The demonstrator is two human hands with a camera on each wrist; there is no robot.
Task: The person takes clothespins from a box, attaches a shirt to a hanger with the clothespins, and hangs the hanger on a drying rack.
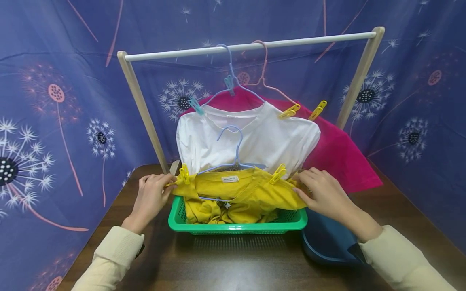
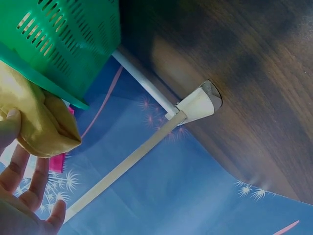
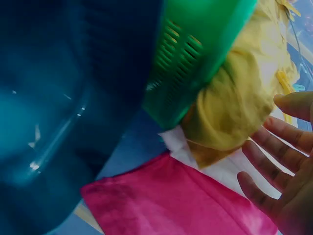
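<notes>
A yellow shirt (image 1: 251, 190) with a white neck label hangs on a blue hanger (image 1: 237, 155) over a green basket (image 1: 238, 228), its lower part bunched inside. Yellow clothespins (image 1: 278, 173) clip both shoulders. At the left shoulder my left hand (image 1: 154, 194) pinches the cloth; in the left wrist view the thumb presses on it, with fingers behind. My right hand (image 1: 324, 194) holds the opposite shoulder between thumb and fingertips, the other fingers spread in the right wrist view. The hanger's hook stands up free, in front of a white shirt (image 1: 251, 139).
A rack with a white bar (image 1: 309, 41) and wooden legs stands behind. From it hang the white shirt and a magenta garment (image 1: 342, 157), on a blue and a pink hanger (image 1: 263, 66), with clothespins. A dark blue basin (image 1: 324, 242) sits right of the basket on the wooden table (image 1: 204, 262).
</notes>
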